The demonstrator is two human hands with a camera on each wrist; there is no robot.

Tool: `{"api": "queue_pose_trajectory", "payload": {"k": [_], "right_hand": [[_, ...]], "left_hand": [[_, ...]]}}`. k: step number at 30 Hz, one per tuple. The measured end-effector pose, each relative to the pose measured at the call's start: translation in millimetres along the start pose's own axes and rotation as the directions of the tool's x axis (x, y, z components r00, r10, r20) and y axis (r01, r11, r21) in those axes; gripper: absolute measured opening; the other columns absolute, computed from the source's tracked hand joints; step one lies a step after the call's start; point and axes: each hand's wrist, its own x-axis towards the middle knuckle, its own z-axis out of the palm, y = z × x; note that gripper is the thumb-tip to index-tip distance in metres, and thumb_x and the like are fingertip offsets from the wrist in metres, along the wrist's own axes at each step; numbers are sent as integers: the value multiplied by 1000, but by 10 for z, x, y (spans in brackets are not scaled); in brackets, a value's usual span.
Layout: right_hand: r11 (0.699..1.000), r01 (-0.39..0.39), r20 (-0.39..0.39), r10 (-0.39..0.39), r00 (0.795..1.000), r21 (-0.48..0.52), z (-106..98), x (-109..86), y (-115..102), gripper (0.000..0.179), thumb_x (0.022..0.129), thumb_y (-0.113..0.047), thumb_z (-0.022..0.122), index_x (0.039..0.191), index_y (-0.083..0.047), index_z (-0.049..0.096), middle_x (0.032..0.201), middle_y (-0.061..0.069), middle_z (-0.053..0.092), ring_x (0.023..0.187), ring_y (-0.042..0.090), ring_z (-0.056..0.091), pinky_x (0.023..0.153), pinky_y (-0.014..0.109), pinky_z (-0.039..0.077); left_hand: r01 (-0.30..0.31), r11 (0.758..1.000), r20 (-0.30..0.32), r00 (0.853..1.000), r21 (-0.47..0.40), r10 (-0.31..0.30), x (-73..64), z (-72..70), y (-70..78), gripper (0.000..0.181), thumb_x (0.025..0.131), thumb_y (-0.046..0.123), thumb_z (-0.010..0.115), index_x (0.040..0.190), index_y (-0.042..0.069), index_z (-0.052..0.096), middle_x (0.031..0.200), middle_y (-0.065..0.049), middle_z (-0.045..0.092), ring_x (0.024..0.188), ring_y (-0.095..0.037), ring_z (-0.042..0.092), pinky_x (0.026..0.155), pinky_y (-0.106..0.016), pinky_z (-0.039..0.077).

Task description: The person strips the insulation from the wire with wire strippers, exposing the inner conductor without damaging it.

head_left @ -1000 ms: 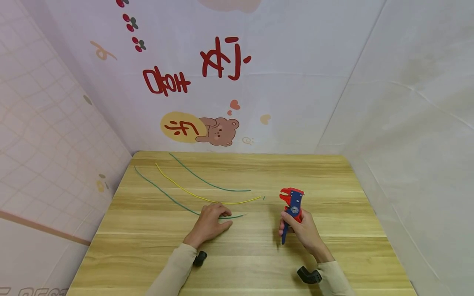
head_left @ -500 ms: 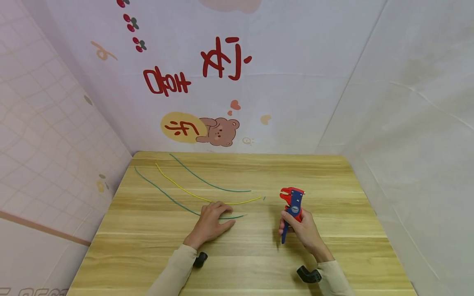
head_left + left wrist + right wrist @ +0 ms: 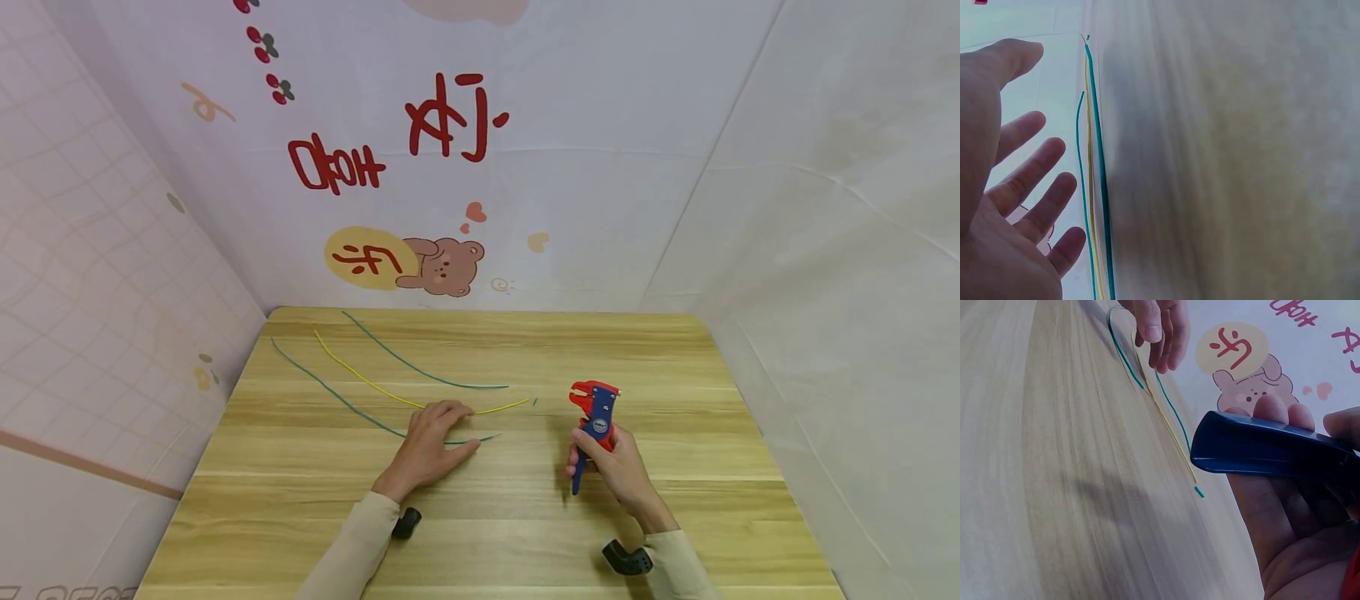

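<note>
My right hand (image 3: 611,471) grips a blue and red wire stripper (image 3: 601,407) by its handles, with the red jaws pointing left. The blue handle (image 3: 1266,450) crosses the right wrist view. Over the near green wire (image 3: 333,392) hovers my left hand (image 3: 426,446), palm down, holding nothing. In the left wrist view its fingers are spread and slightly bent, apart from the wires. That wire's right end looks bare and thin. Beyond it a yellow wire (image 3: 360,375) curves partly behind the left fingers. Farthest back lies another green wire (image 3: 405,360).
A tiny green offcut (image 3: 535,402) lies just past the yellow wire's right end. The wooden table (image 3: 495,533) meets a printed back wall (image 3: 585,167). Black wrist-mounted devices (image 3: 628,558) sit at both sleeves.
My left hand's fingers have straightened and shifted slightly forward and right, now covering part of the yellow wire. The right hand with the wire stripper has barely moved.
</note>
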Motion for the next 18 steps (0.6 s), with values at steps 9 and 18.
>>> {"api": "queue_pose_trajectory", "payload": {"k": [9, 18], "right_hand": [[1000, 6, -13, -6, 1000, -10, -12, 0, 8, 40, 119, -24, 62, 126, 14, 52, 85, 0, 76, 74, 17, 80, 77, 45, 72], [1000, -1, -19, 1, 1000, 0, -27, -18, 4, 37, 119, -25, 60, 126, 10, 52, 85, 0, 75, 74, 16, 80, 77, 44, 72]], "left_hand": [[-1, 1000, 31, 1000, -3, 1, 88, -35, -1, 53, 102, 41, 86, 145, 12, 74, 147, -10, 72, 140, -38, 65, 120, -65, 45], [-39, 999, 26, 999, 18, 39, 195, -79, 2, 51, 102, 39, 84, 143, 10, 74, 148, -12, 73, 142, -40, 65, 122, -66, 46]]}}
